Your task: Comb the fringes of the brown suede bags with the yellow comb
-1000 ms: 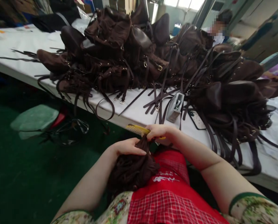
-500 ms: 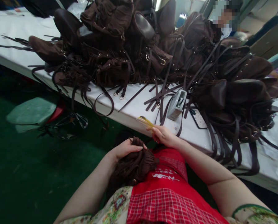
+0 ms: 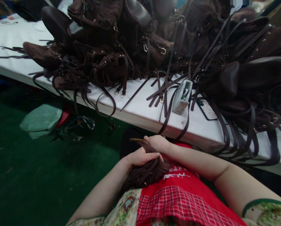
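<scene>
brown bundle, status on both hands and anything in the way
Left hand gripping brown bundle. Right hand holding yellow comb at its gathered end. Dark straps hanging over table edge, just beyond right hand.

No word, brand or number is legible to me. Apron (image 3: pixel 178 196), worn by me: white script (image 3: pixel 176 176) across the red front, with a row of smaller white characters (image 3: pixel 178 169) on its far side; both too blurred to read. Table (image 3: pixel 142 110), near edge, right of centre: a small dark mark (image 3: pixel 183 122), its form not discernible.
</scene>
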A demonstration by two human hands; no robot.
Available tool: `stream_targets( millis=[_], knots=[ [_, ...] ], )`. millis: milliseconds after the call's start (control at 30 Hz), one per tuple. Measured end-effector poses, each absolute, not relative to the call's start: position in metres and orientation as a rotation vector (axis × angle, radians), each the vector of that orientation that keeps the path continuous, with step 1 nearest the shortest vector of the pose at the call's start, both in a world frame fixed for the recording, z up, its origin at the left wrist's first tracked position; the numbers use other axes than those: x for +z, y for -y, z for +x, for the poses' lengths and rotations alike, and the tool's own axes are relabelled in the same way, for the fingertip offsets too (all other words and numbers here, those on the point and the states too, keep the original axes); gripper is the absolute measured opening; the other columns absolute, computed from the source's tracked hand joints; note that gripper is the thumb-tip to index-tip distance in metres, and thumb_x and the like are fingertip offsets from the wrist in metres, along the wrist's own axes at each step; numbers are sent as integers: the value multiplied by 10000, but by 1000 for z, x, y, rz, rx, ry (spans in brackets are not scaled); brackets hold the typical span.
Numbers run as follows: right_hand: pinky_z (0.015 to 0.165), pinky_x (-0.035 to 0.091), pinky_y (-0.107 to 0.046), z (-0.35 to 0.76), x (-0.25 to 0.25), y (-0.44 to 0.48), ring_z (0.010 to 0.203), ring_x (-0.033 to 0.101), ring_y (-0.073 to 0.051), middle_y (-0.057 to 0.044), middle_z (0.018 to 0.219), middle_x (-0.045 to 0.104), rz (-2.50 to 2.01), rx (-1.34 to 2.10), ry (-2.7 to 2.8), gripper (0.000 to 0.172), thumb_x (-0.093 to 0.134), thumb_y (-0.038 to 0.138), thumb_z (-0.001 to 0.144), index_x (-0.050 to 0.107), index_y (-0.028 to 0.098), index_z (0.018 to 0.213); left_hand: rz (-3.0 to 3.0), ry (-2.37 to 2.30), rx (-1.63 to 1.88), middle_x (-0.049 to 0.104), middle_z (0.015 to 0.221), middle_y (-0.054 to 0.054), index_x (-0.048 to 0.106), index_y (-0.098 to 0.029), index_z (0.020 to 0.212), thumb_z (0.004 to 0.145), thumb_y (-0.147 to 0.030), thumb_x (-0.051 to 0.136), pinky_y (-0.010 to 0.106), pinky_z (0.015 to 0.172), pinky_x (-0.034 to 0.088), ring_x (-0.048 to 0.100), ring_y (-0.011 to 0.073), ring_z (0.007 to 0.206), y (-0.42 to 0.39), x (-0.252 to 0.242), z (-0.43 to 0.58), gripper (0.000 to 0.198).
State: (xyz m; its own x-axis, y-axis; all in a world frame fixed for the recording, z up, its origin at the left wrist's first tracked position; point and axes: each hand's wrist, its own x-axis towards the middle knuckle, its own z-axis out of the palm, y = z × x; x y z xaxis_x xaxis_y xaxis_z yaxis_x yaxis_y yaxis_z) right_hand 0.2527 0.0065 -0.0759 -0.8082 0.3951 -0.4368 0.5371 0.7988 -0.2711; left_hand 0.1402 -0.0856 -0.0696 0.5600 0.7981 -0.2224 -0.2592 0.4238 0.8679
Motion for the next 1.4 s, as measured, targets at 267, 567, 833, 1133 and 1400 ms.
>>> stream_targets(
  millis=[267, 567, 833, 1133, 1400],
  knots=[
    [621, 474, -288, 249, -103, -8, 804, 673, -240, -108, 869, 685, 716, -648, -2545, 347, 356, 407, 943, 552, 151, 1070, 952, -852, 716, 675, 791, 70, 684, -115, 808, 824, -448, 592, 287, 759, 499, 617, 175, 748, 87, -89, 141, 345],
    [677, 458, -260, 269, -130, -27, 837, 663, -213, -136, 924, 694, 897, -743, -2410, 323, 404, 357, 945, 617, 114, 959, 1141, -743, 622, 683, 769, 39, 693, -128, 755, 764, -387, 668, 255, 709, 477, 589, 168, 720, 83, -70, 153, 261],
    [604, 401, -225, 317, -77, -35, 578, 581, -126, -20, 644, 636, 1093, -1229, -2540, 369, 255, 397, 989, 517, 162, 881, 741, -1000, 837, 708, 875, 75, 716, -134, 872, 808, -419, 643, 272, 791, 484, 636, 196, 835, 102, -103, 108, 302],
    [579, 339, -259, 294, -44, 7, 667, 611, -169, -68, 778, 670, 755, -647, -2786, 435, 230, 458, 979, 560, 183, 914, 853, -902, 846, 698, 923, 74, 699, -150, 952, 796, -390, 669, 322, 877, 477, 629, 212, 907, 100, -90, 124, 287],
    [616, 412, -257, 288, -87, -2, 768, 658, -204, -79, 843, 693, 758, -529, -2588, 390, 260, 423, 974, 574, 194, 988, 1061, -817, 736, 701, 897, 93, 705, -129, 899, 845, -394, 603, 305, 839, 503, 641, 195, 841, 98, -63, 135, 289]
  ],
)
